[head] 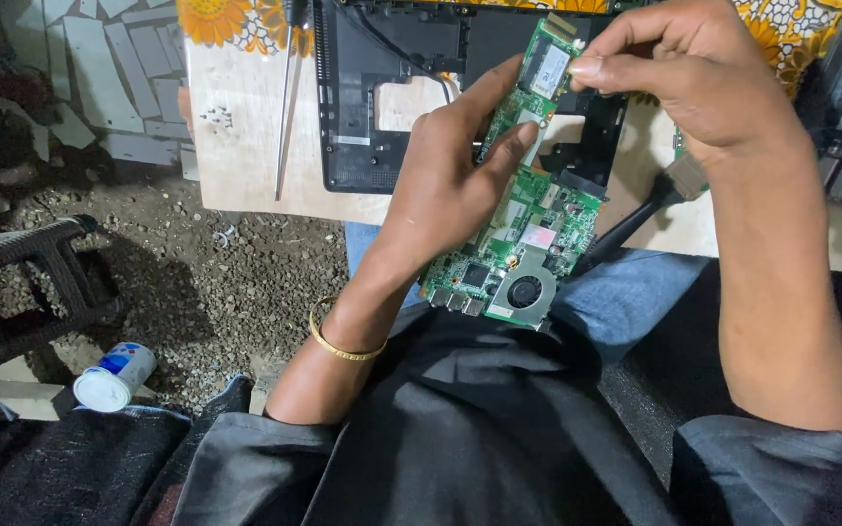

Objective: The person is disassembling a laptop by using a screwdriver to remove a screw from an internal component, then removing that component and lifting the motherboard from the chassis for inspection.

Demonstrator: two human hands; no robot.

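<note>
A green laptop circuit board [528, 234] with a small round fan at its near end is held tilted above my lap. My left hand [450, 175] grips the board from its left side, fingers across its upper half. My right hand [684, 73] pinches a small card on the board's far top end. Behind the board lies a black laptop base shell [382, 88] on a pale wooden tabletop [246, 146].
A long thin screwdriver [287, 107] lies on the tabletop left of the shell. A brush with a black handle [655, 205] rests at the table's right. A dark stool [41, 282] and a small white container [114, 375] sit on the gravel ground at left.
</note>
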